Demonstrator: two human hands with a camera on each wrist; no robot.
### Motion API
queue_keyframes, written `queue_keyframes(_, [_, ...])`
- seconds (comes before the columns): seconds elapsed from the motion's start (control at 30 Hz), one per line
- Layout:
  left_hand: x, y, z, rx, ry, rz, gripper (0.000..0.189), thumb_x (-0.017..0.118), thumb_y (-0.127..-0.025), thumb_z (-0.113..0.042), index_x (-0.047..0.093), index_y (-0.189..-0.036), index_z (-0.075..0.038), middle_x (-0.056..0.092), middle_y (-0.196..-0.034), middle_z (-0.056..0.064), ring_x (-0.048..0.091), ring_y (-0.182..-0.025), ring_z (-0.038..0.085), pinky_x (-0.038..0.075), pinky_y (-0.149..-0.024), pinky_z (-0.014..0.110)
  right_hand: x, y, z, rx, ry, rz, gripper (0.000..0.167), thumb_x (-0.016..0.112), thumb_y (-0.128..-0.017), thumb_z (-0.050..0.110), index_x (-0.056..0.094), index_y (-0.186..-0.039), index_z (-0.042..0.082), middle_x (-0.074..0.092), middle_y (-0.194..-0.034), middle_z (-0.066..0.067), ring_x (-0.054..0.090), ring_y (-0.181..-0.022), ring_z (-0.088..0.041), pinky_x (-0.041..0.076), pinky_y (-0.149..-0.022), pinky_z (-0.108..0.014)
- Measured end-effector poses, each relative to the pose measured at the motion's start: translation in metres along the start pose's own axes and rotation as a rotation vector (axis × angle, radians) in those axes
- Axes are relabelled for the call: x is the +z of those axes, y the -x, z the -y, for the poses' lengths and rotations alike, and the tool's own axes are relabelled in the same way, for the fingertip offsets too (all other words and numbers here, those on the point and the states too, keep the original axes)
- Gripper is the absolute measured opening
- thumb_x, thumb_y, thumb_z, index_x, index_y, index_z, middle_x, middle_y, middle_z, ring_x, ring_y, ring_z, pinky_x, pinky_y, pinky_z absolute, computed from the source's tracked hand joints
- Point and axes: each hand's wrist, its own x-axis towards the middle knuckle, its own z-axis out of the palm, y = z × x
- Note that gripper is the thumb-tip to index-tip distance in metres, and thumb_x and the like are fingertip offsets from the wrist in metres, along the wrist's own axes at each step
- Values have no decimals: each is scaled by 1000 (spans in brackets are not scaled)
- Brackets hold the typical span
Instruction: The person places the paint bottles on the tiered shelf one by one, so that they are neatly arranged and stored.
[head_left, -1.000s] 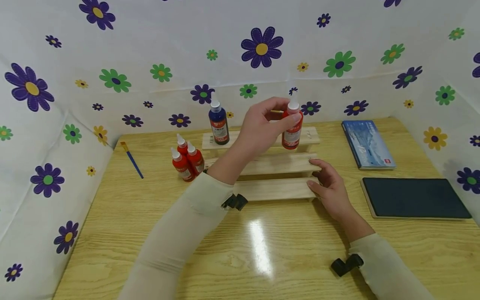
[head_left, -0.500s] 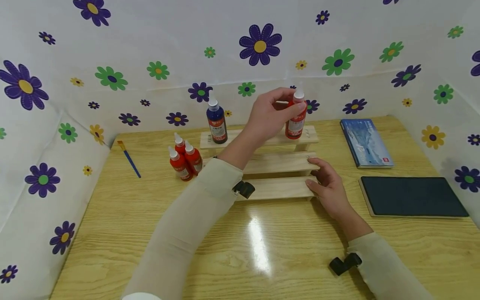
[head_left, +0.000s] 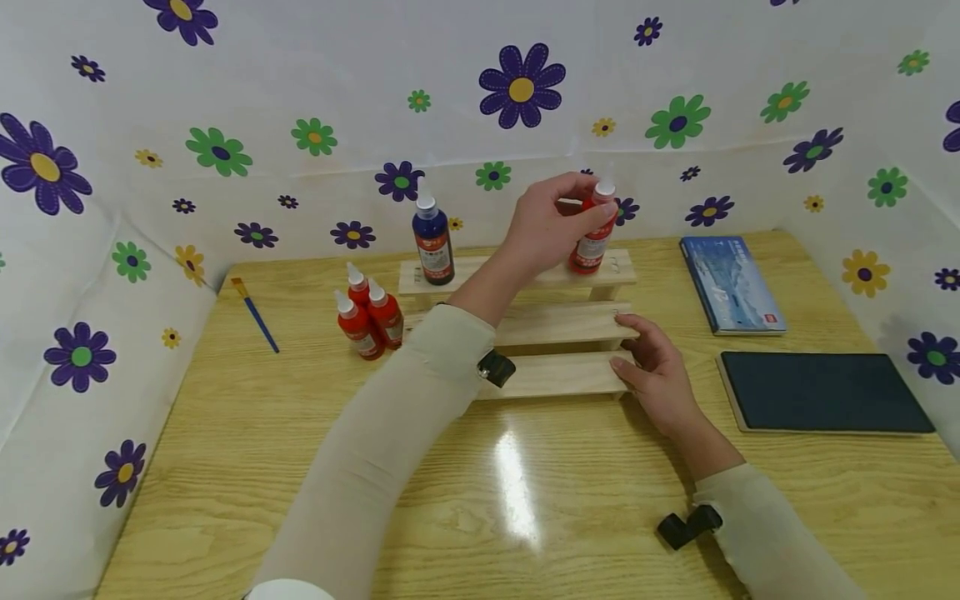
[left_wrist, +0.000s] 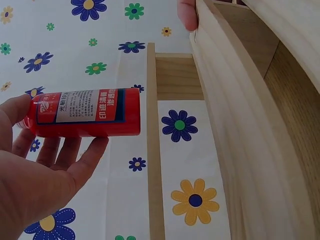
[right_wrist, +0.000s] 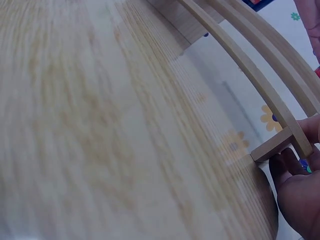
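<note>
My left hand pinches a red squeeze bottle with a white nozzle cap near its neck. The bottle leans slightly, its base close over the right end of the top board of a three-step wooden rack. In the left wrist view the red bottle shows its printed label, with fingers along its side. At the top board's left end a dark blue bottle stands upright. My right hand grips the right end of the rack's lower steps; in the right wrist view its fingers curl round the wooden end.
Several red bottles cluster on the table left of the rack. Farther left lies a blue-handled paintbrush. A blue-covered book and a dark flat rectangular board lie to the right. Flower-patterned cloth hangs behind.
My left hand has moved the red bottle right and brought its base down toward the top board; it now leans a little. My right hand keeps its grip on the rack.
</note>
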Motion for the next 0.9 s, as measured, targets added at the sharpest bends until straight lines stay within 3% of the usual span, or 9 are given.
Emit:
queue_keyframes(0.63, [9,1,7,7,0,14,40,71,-94,-32,65,-131,-17,65,-114,-10,60,-103,3,51,-84,20,0,0,-1,-8,7,-11,56,56,-94,-15,48,-144,7,55,-129,-9,48,-118,-43,55,-80,-27])
queue_keyframes(0.9, [8,8,6,29,-12,13,49,72,-94,-30,58,-141,-19,61,-125,-11,57,-110,4,50,-89,24,-1,0,-4,-17,3,-2,56,56,-94,-15,48,-144,7,55,-129,-9,47,-116,-44,56,-80,-27])
